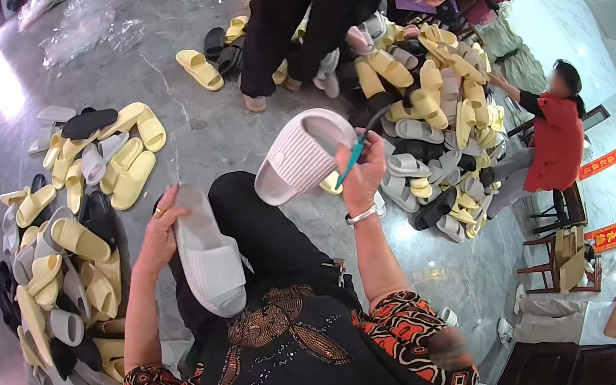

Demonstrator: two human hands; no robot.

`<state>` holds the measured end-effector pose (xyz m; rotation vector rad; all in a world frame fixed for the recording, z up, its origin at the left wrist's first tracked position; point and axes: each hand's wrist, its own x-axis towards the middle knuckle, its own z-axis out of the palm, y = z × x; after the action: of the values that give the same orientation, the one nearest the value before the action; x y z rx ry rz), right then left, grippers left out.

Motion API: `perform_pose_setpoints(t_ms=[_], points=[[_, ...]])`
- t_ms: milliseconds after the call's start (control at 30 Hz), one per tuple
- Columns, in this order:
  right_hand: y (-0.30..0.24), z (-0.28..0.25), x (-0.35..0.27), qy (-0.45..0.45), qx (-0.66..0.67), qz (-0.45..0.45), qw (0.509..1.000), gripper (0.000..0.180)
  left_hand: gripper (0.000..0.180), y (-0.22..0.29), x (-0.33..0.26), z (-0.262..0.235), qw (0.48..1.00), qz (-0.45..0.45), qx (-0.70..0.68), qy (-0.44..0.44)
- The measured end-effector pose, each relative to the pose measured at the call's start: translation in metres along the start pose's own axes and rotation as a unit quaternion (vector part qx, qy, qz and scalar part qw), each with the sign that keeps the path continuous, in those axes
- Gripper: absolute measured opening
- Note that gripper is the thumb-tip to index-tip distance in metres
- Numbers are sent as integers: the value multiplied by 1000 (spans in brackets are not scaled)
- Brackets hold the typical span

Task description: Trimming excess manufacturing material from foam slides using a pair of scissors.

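Observation:
My left hand is closed on the heel end of a light grey slipper, which tilts over my lap with its toe toward me. A pale pinkish slipper with a ribbed strap is in front of my right hand, its heel end up against my fingers. That hand is closed on a slim teal tool with a dark curved part reaching up past the fingers; its exact kind I cannot make out. How the fingers grip the pinkish slipper is partly hidden.
A pile of yellow, grey and black slippers lies on the left. Another large heap spreads to the right. A person in black trousers stands ahead, and one in red reaches toward the right heap. Clear plastic wrapping lies far left.

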<state>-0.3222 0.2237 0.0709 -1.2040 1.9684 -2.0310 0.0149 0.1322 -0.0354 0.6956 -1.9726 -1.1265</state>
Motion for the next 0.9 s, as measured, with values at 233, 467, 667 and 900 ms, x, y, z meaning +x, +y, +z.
perform_pose_setpoints(t_ms=[233,467,667,900], points=[[27,-22,29,56,290,133,946,31,49,10,-18,38,964,-132,-187,133],[73,-23,24,-174,-268,-200,926,34,43,40,-38,40,856,-346,-385,24],[85,-6,60,-149,226,167,948,34,47,14,-20,64,844,-289,-451,-26],[81,40,41,-269,204,184,923,18,53,12,-23,72,753,-317,-574,-61]])
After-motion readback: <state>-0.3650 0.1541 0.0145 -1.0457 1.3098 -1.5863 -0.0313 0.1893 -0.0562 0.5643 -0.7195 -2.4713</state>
